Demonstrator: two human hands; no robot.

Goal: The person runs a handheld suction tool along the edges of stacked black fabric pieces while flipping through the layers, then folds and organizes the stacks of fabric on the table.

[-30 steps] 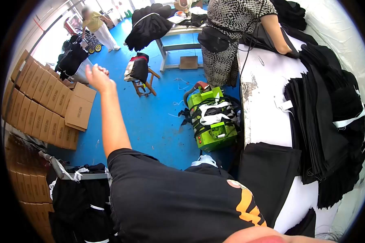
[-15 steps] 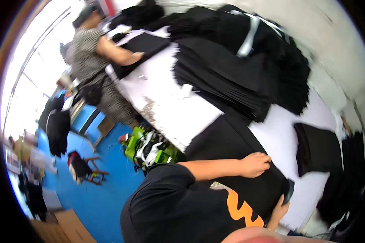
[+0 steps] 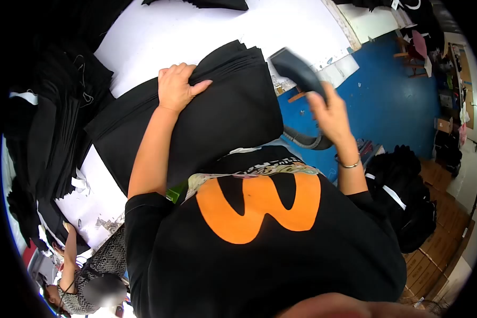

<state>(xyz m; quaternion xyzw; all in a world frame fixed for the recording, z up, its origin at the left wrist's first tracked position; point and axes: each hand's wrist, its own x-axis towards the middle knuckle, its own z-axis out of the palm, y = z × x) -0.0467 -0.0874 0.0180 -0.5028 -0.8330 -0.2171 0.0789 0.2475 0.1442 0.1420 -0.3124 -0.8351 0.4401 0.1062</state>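
My left hand (image 3: 177,89) presses on a stack of black fabric panels (image 3: 222,106) with its thumb stretched out and its fingers resting along the stack's upper edge. The layered edges fan at the top and right corner. In my right hand (image 3: 331,114) is a dark vacuum nozzle (image 3: 297,69), blurred by motion, its flat end just right of the stack's corner and apart from it. A ribbed hose (image 3: 305,139) curves from below that hand toward my body.
A white table (image 3: 196,24) lies under the stack. Piled black fabric (image 3: 58,122) rises at the left. A co-worker (image 3: 82,286) stands at lower left, with a hand on dark cloth. Blue floor (image 3: 387,100), a stool (image 3: 413,53) and a black bundle (image 3: 403,196) lie to the right.
My view has turned and now looks down over the table's end. My right hand has lifted the nozzle off beyond the stack's side. My left hand still rests on the fabric.
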